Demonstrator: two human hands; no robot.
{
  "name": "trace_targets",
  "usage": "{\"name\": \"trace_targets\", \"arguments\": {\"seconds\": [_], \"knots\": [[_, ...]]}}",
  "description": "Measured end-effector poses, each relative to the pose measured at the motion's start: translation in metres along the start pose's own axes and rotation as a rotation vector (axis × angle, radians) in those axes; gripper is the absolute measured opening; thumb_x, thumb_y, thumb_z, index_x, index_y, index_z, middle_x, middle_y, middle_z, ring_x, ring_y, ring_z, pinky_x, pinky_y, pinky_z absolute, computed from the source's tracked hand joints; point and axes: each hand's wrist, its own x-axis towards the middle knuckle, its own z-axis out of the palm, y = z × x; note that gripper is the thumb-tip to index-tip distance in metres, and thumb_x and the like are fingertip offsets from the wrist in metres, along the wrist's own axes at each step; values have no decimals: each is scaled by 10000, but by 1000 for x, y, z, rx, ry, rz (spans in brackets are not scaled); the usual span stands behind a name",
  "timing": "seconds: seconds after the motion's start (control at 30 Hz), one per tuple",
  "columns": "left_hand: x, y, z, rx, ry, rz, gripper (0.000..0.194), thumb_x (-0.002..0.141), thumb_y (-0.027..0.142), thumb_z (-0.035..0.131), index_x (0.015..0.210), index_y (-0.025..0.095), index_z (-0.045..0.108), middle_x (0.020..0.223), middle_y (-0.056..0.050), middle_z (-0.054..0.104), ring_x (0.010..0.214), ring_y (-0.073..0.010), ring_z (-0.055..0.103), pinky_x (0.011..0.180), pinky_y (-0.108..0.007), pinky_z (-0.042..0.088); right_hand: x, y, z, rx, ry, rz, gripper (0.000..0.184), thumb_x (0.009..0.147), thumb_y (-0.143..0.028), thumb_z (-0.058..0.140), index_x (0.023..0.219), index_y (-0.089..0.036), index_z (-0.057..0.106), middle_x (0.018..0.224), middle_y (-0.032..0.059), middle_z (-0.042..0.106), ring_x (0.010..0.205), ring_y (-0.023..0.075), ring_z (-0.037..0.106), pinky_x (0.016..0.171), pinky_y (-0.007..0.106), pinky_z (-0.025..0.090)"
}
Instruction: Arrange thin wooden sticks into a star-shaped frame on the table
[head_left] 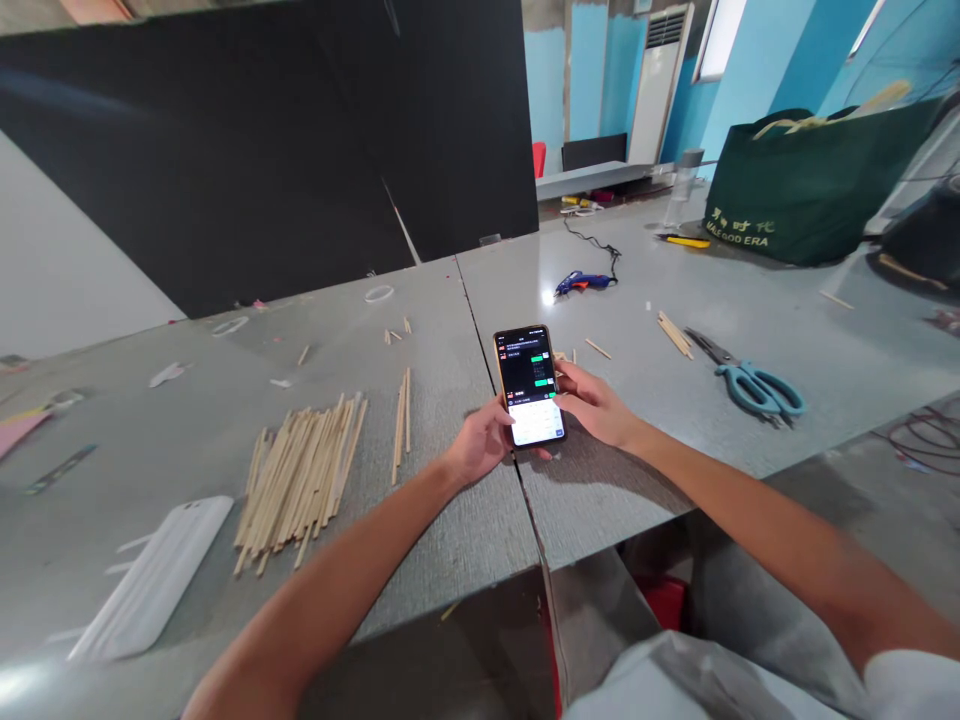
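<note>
A smartphone (529, 385) is held upright between both my hands over the seam of the grey table. Its screen shows a dark chat page with green bubbles and a bright keyboard below. My left hand (481, 440) grips the phone's lower left side, the thumb over the screen edge. Around the right side, my right hand (592, 403) is closed on it, with the thumb at the screen. Left of my left hand lie a few loose wooden sticks (403, 425) and a large pile of wooden sticks (304, 475). Short stick pieces (598, 348) lie beyond my right hand.
Blue-handled scissors (757, 388) lie at the right beside some short sticks (675, 335). A blue glue gun (583, 283) with its cord, a yellow cutter (684, 240) and a green bag (802, 190) are farther back. A white face mask (157, 580) lies at left; a black panel (300, 140) stands behind.
</note>
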Motion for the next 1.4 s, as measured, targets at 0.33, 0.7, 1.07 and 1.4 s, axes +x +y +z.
{"name": "trace_targets", "arguments": {"seconds": [0.33, 0.7, 1.07, 1.4], "knots": [[1, -1, -3, 14, -26, 16, 471, 672, 189, 657, 1133, 171, 750, 1146, -147, 788, 1009, -346, 731, 786, -540, 673, 0, 5, 0, -3, -10, 5, 542, 956, -300, 621, 1492, -230, 577, 1237, 103, 787, 1114, 287, 755, 951, 464, 600], [0, -6, -5, 61, -61, 25, 510, 754, 158, 808, 1250, 192, 695, 1258, -159, 781, 1150, -361, 750, 866, -502, 683, -2, 3, 1, -18, -27, 27, 577, 966, -301, 609, 1536, -237, 546, 1295, 110, 778, 1139, 286, 748, 953, 466, 612], [-1, -5, -3, 65, -66, 28, 503, 771, 165, 817, 1254, 191, 678, 1253, -156, 783, 1103, -342, 766, 802, -456, 690, -2, 2, 1, -11, -28, 20, 592, 959, -322, 625, 1539, -236, 548, 1317, 117, 778, 1155, 296, 754, 976, 493, 616], [0, -5, -4, 53, -54, 26, 520, 751, 179, 828, 1254, 191, 694, 1305, -170, 774, 1163, -378, 749, 807, -477, 692, -3, -2, 0, -50, -55, 4, 676, 889, -240, 608, 1562, -234, 540, 1290, 113, 778, 1165, 301, 739, 938, 467, 608]]}}
